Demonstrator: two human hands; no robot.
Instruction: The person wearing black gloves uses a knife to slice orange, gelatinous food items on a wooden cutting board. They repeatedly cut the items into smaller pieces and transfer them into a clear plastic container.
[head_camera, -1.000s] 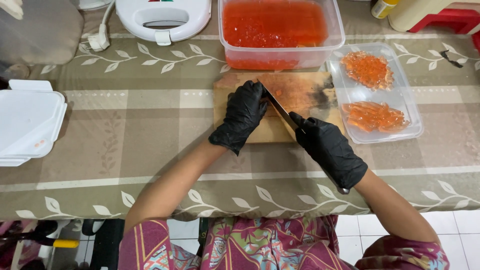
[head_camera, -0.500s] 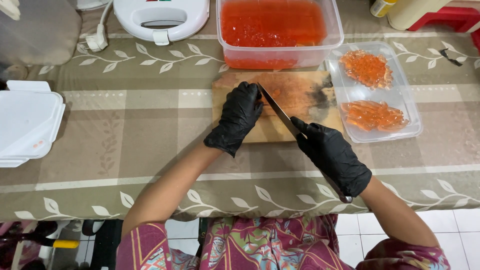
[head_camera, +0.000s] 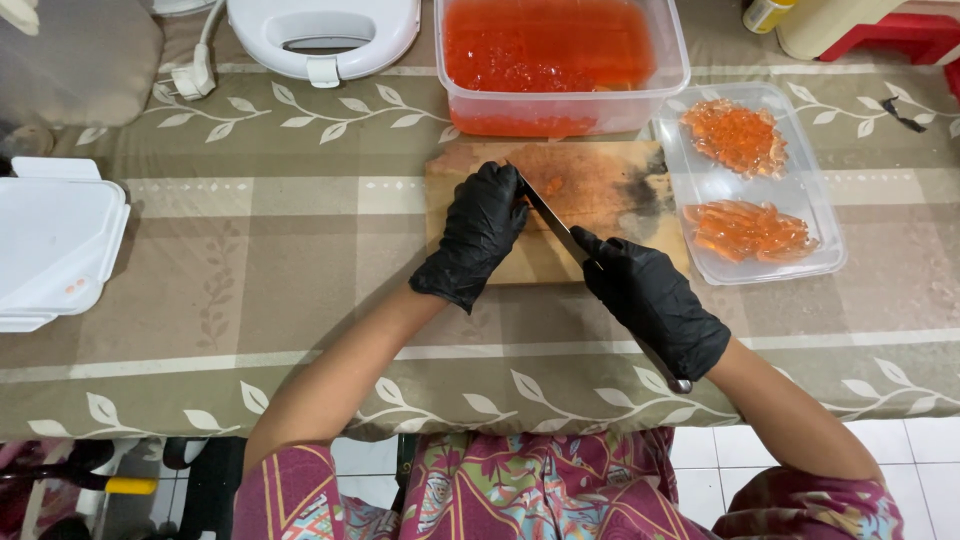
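Centre frame, the gloved right hand (head_camera: 655, 300) grips a knife (head_camera: 548, 215) over the board (head_camera: 600, 185); the left hand (head_camera: 478, 230) pins an orange piece (head_camera: 552, 186). Fingertips are best kept curled away from the blade.

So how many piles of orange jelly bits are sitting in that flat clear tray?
2. One pile lies at the far end of the clear tray, the other pile at the near end. None seems hidden. More orange stuff fills the deep tub behind the board.
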